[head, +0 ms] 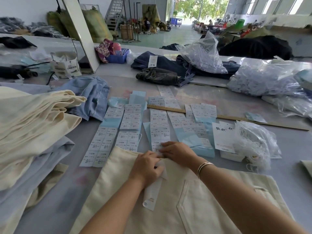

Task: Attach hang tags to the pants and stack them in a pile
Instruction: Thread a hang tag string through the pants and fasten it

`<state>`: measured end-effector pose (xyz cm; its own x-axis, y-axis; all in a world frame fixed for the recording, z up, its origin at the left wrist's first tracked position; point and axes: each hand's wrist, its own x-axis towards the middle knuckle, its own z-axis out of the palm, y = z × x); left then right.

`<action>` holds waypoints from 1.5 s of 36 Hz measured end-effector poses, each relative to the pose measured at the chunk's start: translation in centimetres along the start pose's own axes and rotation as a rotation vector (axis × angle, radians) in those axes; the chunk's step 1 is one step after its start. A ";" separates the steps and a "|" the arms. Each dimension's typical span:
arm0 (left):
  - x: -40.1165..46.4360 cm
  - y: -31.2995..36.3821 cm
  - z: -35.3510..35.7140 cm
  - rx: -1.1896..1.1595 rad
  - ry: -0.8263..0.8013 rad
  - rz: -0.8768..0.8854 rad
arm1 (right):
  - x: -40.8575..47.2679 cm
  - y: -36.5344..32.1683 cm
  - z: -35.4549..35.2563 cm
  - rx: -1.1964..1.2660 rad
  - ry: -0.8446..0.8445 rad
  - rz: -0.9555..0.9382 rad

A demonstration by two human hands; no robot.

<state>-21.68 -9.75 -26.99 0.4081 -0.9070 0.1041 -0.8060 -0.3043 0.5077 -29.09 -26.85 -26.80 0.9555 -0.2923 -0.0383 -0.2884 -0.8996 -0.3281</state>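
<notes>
The left hand (148, 166) grips a white hang tag (152, 191) on the cream pants (194, 208). The right hand (177, 152) pinches the tag's top, touching the left.

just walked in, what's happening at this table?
A person is tagging pants. Both hands meet at the waist edge of cream pants lying flat: the left hand grips a white hang tag, and the right hand pinches at its top. Sticker sheets lie ahead; folded pants are stacked at left.
</notes>
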 end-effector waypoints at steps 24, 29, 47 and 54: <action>2.1 -0.4 -0.2 -0.185 -0.188 -0.355 | -1.9 0.1 -0.1 -0.162 0.364 -0.110; 2.4 -0.1 -0.6 -0.140 -0.276 -0.366 | -2.6 0.2 -0.8 -0.059 0.420 -0.106; -3.0 5.0 -2.9 -1.370 0.066 -0.440 | -15.7 -2.4 -5.1 1.662 0.556 0.231; -5.0 10.0 -0.4 -1.554 -0.031 -0.498 | -17.4 -6.6 -3.8 0.806 0.394 0.370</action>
<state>-31.66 -8.12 -22.11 0.4574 -0.8253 -0.3311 0.5862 -0.0001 0.8102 -44.04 -17.09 -20.35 0.6816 -0.7317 0.0014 -0.2977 -0.2790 -0.9130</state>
